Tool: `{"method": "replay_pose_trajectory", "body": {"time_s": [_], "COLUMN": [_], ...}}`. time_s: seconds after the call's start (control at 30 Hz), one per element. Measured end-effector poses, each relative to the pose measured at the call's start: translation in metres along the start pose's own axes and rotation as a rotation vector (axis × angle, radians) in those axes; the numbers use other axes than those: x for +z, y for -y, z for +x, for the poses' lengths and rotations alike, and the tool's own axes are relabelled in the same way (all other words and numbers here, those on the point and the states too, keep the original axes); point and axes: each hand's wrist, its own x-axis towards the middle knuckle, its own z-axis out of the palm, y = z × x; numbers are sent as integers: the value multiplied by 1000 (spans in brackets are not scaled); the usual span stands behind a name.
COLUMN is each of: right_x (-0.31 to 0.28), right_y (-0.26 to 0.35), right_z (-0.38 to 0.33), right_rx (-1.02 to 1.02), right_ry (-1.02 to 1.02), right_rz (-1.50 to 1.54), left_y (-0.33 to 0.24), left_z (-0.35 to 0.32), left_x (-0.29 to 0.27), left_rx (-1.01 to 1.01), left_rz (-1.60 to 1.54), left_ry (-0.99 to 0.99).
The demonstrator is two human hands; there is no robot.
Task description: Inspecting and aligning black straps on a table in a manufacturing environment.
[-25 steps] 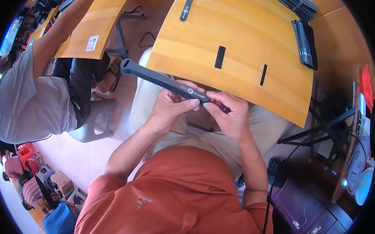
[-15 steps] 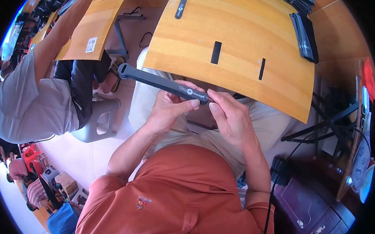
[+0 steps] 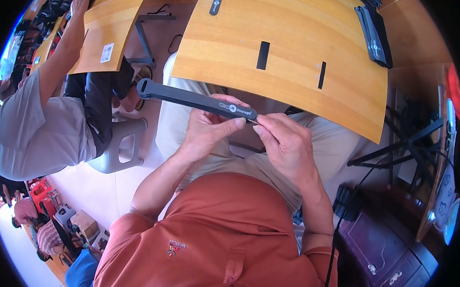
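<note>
A stack of dark grey hook-and-loop straps (image 3: 186, 97) lies across my left hand (image 3: 207, 132), pale lettering on its top strap. The fingers pass behind the stack and the thumb presses its near edge. Its rounded, slotted end points left, beyond the hand. At the right end of the stack, my right hand (image 3: 291, 146) is closed in a pinch, thumb and forefinger against the tip. A thin light sliver shows by those fingertips, too small to name. Both hands are above my lap, just in front of the wooden table (image 3: 218, 56).
On the table are a single grey strap (image 3: 216, 2), two black strips (image 3: 263, 55) and, at the far right, a bundle of dark straps (image 3: 373, 39). A co-worker's arm (image 3: 59, 59) reaches over another table at left. A dark cabinet (image 3: 374, 247) stands at right.
The stack's slotted end has shifted slightly left, and my right fingers remain at its other end. The co-worker's hand has come into view at the far left table.
</note>
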Motion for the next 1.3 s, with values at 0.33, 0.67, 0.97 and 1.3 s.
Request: {"method": "replay_pose_trajectory", "body": {"time_s": [0.33, 0.67, 0.97, 1.3], "right_x": [8, 42, 22, -4], "right_y": [10, 5, -4, -10], "right_z": [0, -11, -9, 1], "right_rx": [-50, -49, -164, -238], "right_ry": [-35, -190, -60, 192], "right_rz": [-320, -431, -475, -369], "left_y": [4, 17, 12, -23], "left_z": [-7, -16, -17, -1], "left_x": [6, 11, -1, -7], "left_rx": [76, 228, 185, -175], "left_rz": [95, 257, 375, 327], "left_ry": [-131, -176, -147, 129]}}
